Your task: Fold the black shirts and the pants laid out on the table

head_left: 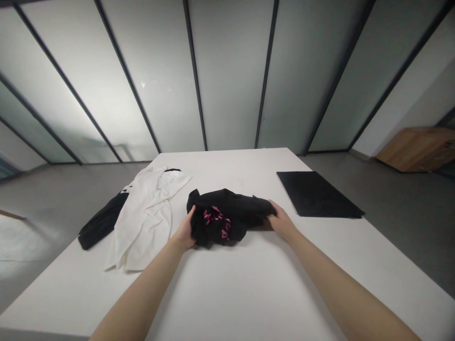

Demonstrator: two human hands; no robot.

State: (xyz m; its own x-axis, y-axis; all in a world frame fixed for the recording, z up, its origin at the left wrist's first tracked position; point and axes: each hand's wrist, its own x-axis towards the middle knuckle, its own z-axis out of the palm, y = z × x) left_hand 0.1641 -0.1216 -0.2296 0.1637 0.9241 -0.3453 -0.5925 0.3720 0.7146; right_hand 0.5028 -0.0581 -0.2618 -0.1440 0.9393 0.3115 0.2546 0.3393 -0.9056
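Frosted panels (231, 71) rise behind hands (184, 232) gripping crumpled black cloth (227, 208).

Left forearm (147, 288) and right forearm (339, 278) bare, reaching forward, converging. Left hand (184, 232), right hand (282, 221) gripping, well apart, both partly hidden.

bare table (232, 289) between your forearms (149, 286), black cloth (220, 215) filling the space between your left hand (184, 231) and right hand (282, 221), white garment (147, 220) and dark garment (103, 225) blocking your way left, a passage between your right hand and the black sheet (317, 195), room beyond the cloth
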